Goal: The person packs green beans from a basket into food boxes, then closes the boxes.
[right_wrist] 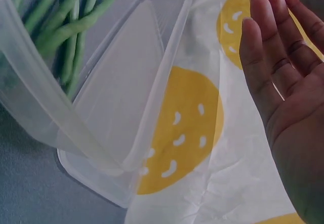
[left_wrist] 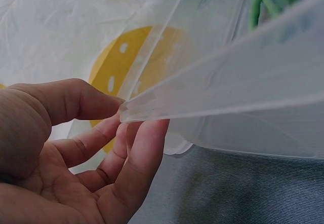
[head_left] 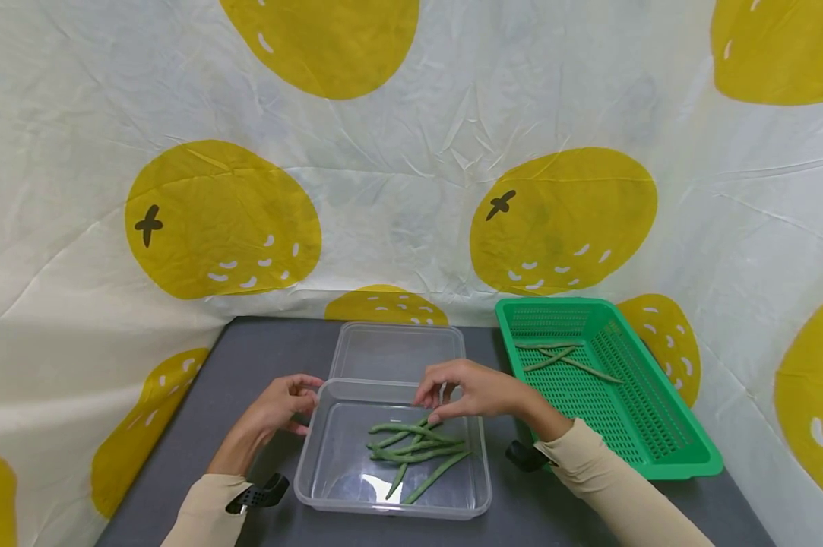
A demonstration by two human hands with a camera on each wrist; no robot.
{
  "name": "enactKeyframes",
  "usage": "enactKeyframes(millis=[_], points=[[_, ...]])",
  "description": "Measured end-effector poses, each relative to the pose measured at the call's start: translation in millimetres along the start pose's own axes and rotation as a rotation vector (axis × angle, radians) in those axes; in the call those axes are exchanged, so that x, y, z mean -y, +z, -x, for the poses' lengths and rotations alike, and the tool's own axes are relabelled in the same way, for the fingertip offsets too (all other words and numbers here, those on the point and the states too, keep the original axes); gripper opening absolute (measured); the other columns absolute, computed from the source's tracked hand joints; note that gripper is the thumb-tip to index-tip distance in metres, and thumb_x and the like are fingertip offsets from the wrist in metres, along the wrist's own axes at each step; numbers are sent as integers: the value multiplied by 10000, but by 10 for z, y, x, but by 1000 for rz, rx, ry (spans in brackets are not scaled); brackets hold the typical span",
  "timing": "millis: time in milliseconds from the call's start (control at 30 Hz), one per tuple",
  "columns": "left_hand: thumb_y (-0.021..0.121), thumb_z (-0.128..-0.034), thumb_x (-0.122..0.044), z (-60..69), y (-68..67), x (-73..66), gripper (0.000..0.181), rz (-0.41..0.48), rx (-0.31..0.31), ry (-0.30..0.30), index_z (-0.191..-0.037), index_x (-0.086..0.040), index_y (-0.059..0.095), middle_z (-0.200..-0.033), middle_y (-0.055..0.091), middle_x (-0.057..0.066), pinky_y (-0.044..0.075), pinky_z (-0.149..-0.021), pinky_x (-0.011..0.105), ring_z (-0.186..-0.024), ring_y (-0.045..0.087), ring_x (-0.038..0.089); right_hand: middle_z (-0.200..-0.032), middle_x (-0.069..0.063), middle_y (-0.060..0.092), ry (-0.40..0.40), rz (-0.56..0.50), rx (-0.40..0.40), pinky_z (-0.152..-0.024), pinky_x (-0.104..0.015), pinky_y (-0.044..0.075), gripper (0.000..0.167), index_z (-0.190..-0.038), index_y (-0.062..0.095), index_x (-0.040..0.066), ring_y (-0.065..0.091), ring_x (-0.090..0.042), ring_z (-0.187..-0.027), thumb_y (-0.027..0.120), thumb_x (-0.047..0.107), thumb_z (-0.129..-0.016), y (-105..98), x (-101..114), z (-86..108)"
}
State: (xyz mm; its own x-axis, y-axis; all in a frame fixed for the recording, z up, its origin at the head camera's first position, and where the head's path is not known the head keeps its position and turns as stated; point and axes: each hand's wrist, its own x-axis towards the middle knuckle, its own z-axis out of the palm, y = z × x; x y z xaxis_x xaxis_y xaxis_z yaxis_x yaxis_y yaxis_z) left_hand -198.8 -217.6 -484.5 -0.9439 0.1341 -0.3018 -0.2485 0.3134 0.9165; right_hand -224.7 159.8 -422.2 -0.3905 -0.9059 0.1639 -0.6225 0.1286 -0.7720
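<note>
Dark tabletop [head_left: 254, 346], backed by white cloth [head_left: 397, 228] printed with yellow fruit, carries a clear container [head_left: 332, 456]; green beans [head_left: 418, 456] lie in a loose, crossing heap on its floor, mostly toward the right. Left hand [head_left: 281, 403] pinches the container's rim at the far left corner, thumb on top, fingertips beneath. Right hand [head_left: 476, 389] hangs over the far right part, its fingers extended and relaxed; whether the thumb touches a bean I cannot tell. Just behind lies a flat clear lid [head_left: 397, 353]; to the right stands a green basket [head_left: 650, 395] with a few loose beans [head_left: 563, 355]
</note>
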Motion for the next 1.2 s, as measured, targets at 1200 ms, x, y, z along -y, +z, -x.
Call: enactKeyframes(millis=[1200], points=[[578, -967, -29, -6, 32, 38, 394, 13, -13, -1, -1352, 52, 550, -1039, 610, 195, 609, -603, 412, -850, 625, 254, -1058, 20, 704, 212, 69, -163, -817, -373, 589, 187, -1147, 701, 201, 673, -141, -875, 700, 173, -962, -412, -239, 756]])
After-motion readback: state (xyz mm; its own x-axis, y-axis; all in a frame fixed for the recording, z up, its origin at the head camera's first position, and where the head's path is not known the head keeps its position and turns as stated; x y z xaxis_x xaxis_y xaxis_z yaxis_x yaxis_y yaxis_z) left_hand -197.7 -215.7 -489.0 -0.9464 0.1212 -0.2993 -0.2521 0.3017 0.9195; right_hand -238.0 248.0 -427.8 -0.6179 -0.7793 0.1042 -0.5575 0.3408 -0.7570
